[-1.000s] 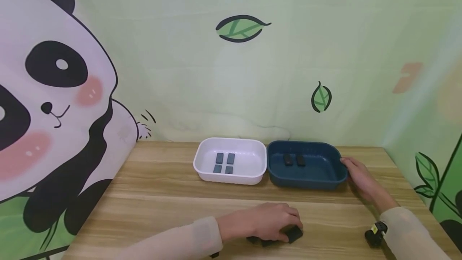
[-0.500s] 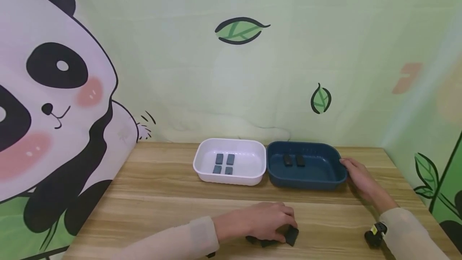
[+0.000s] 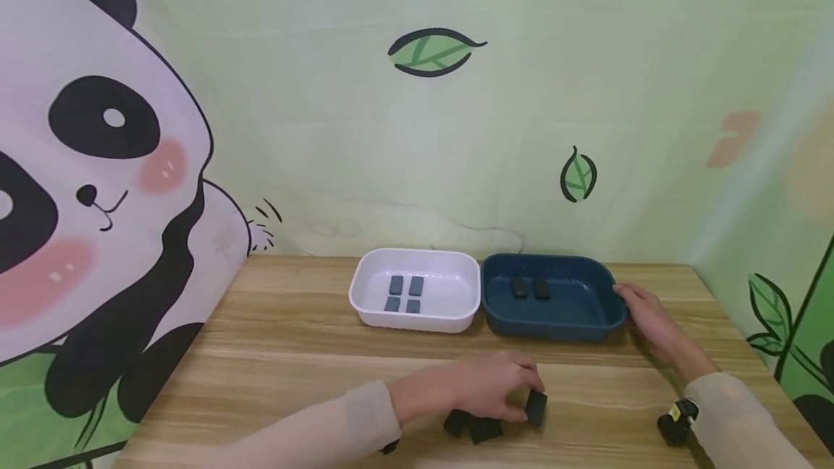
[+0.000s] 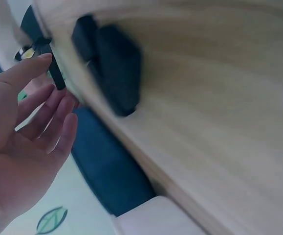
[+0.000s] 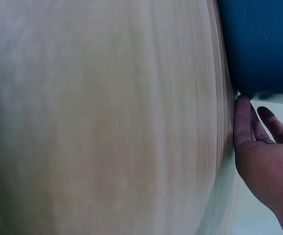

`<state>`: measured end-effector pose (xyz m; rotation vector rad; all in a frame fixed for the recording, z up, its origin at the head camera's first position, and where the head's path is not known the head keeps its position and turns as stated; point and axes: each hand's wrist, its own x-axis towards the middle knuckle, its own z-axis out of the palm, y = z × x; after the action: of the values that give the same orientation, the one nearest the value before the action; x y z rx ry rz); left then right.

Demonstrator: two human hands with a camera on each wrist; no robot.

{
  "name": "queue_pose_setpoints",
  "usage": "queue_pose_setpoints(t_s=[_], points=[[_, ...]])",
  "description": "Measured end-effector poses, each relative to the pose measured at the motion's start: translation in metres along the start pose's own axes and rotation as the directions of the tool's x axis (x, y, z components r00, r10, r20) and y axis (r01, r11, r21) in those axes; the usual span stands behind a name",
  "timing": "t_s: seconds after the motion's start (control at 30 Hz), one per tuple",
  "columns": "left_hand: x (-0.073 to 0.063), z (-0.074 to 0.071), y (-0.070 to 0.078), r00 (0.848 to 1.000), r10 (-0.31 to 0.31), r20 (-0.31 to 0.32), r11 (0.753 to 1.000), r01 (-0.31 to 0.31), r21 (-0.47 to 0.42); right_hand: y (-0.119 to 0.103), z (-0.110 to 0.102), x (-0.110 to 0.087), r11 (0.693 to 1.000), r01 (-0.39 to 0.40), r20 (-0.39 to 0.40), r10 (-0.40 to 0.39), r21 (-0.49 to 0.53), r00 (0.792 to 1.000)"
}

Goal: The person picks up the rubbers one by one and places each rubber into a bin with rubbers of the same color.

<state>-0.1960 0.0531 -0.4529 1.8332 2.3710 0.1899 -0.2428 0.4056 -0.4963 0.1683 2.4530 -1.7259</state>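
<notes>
My left hand [image 3: 485, 386] pinches a small dark rectangular block [image 3: 536, 408] between thumb and fingertips, tilted up above the table. The left wrist view shows this block edge-on [image 4: 56, 71]. Under and beside that hand, more dark blocks [image 3: 485, 430] lie close together on the wood; the hand partly covers them. My right hand [image 3: 654, 320] touches the right end of a dark blue plastic basin [image 3: 586, 302]. In the right wrist view its fingers [image 5: 243, 120] reach the basin's lower edge, mostly straight. Two dark blocks [image 3: 542, 289] lie side by side inside this basin.
Left of the blue basin, and against it, stands a white plastic basin [image 3: 449, 320] with several grey-blue blocks [image 3: 396, 285] in two rows. Behind the wooden table [image 3: 293, 339] hangs a pale green backdrop [image 3: 313, 129] printed with a panda and leaves.
The left hand has lifted slightly, bringing one block up and apart from the others, which now show more beneath it. The right hand and both basins have stayed in place.
</notes>
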Motion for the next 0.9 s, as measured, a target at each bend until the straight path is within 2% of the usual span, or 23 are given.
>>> queue_pose_setpoints(t_s=[0.2,0.33,0.5,0.7,0.9], points=[[0.013,-0.021,-0.008,0.993,-0.084,-0.086,0.996,0.085,0.009,-0.001,0.001,-0.001,0.999,0.023,-0.009,-0.023,0.027,1.0],[0.031,-0.035,-0.019,0.978,-0.128,-0.167,0.991,0.133,0.016,0.001,0.0,-0.001,0.998,0.042,-0.012,-0.041,0.045,0.999],[0.055,-0.047,-0.04,0.956,-0.198,-0.218,0.979,0.202,-0.003,0.005,-0.002,0.001,0.998,0.047,-0.004,-0.047,0.041,0.999],[0.078,-0.049,-0.068,0.924,-0.269,-0.272,0.963,0.261,-0.065,0.007,-0.002,0.001,0.998,0.049,-0.002,-0.048,0.044,0.999],[0.099,-0.041,-0.088,0.887,-0.359,-0.29,0.933,0.335,-0.131,0.005,-0.001,0.0,0.996,0.058,-0.016,-0.057,0.068,0.998]])
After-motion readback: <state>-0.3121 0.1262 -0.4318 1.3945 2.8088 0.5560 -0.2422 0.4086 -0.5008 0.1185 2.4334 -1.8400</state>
